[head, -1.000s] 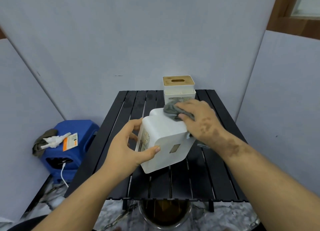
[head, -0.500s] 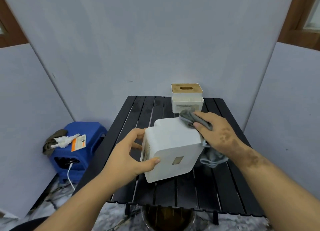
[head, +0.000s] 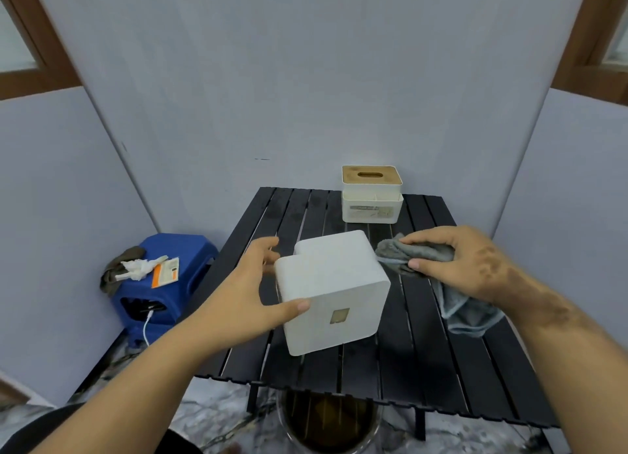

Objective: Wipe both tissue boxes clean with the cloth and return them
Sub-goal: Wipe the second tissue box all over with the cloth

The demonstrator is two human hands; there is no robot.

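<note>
A plain white tissue box (head: 334,290) lies turned over on the black slatted table (head: 424,368), a small square label on its near face. My left hand (head: 251,293) grips its left side, thumb on the near face and fingers behind. My right hand (head: 465,263) holds a grey cloth (head: 418,256) just to the right of the box, off its surface; the cloth's loose end hangs below my palm. A second white tissue box (head: 372,195) with a wooden slotted lid stands upright at the table's back edge.
A blue plastic stool (head: 166,283) left of the table carries a rag, crumpled tissue and an orange packet, with a white cable hanging down. A round bin (head: 326,419) sits under the table's near edge. Grey panels enclose the table on three sides.
My right hand slid the cloth off the top of the box to its right side. The box has been lowered and turned slightly in my left hand.
</note>
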